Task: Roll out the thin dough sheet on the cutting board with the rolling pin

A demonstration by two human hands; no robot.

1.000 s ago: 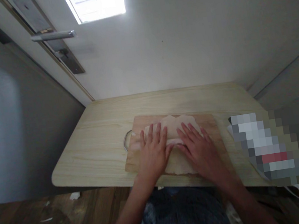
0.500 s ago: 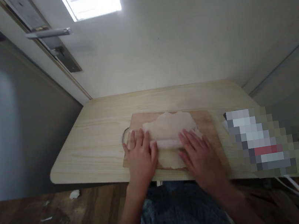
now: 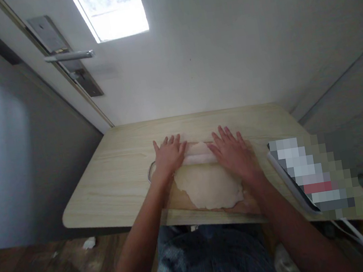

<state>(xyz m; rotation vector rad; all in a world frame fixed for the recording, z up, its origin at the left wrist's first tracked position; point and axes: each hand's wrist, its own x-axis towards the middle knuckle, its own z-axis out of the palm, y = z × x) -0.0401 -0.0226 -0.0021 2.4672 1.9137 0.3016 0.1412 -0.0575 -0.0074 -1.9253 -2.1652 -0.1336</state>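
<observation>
A pale rolling pin (image 3: 200, 158) lies crosswise on a thin, ragged-edged sheet of dough (image 3: 209, 187). Under the dough is a wooden cutting board (image 3: 174, 201) with a metal ring (image 3: 149, 171) at its left side. My left hand (image 3: 171, 156) rests flat over the pin's left end, fingers stretched out and pointing away from me. Over the right end lies my right hand (image 3: 233, 153), its fingers spread. Both ends of the pin are hidden beneath my hands. Most of the dough shows on my side of the pin, with a small strip beyond it.
The board sits on a light wooden table (image 3: 112, 173) against a white door (image 3: 211, 59) with a metal handle (image 3: 69, 56). A blurred-out flat object (image 3: 310, 176) lies on the table at the right, a white cable (image 3: 358, 234) hanging below. White scraps (image 3: 89, 243) litter the floor.
Both hands and the rolling pin have moved away from me, toward the far edge of the board. More dough now shows on the near side. The view has shifted slightly upward.
</observation>
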